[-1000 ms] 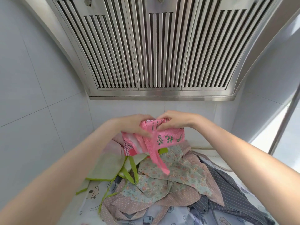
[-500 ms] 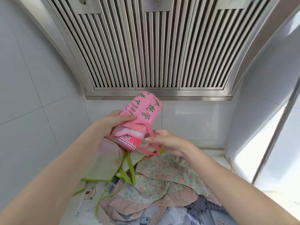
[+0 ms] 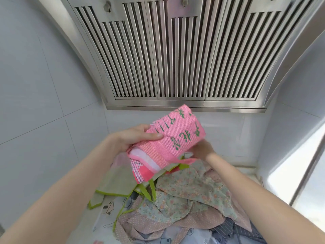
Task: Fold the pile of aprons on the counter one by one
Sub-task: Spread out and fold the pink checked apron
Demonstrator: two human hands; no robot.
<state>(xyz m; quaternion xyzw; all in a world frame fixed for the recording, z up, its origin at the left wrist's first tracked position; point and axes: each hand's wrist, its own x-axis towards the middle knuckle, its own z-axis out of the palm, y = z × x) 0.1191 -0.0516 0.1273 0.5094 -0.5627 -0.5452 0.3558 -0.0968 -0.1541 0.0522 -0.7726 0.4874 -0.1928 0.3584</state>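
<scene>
since half a second ago, raised a little higher and tilted further toward the range hood [image 3: 175, 55]: folded pink apron [image 3: 174, 138], green lettering facing the camera. gripped at its left edge by the left hand [image 3: 139, 138], thumb lying flat on top of the fabric, fingers tucked beneath. supported from below right by the right hand [image 3: 202, 148], now moved under the bundle and mostly hidden by it; cannot tell how its fingers lie, only touching the underside. held in the air above the pile of aprons [image 3: 175, 205], clear of it, with white and checked inner layers showing at the lower left end. directly under the pink bundle, on the counter: pale green apron [image 3: 116, 182] with bright green ties, then floral apron [image 3: 190, 187] to its right, dotted pink apron [image 3: 158, 224] nearer the camera, dark striped apron [image 3: 237, 229] at the lower right. beneath all of them, white printed cloth [image 3: 105, 213] with small drawings. behind the bundle, grey tiled wall [image 3: 44, 103].
</scene>
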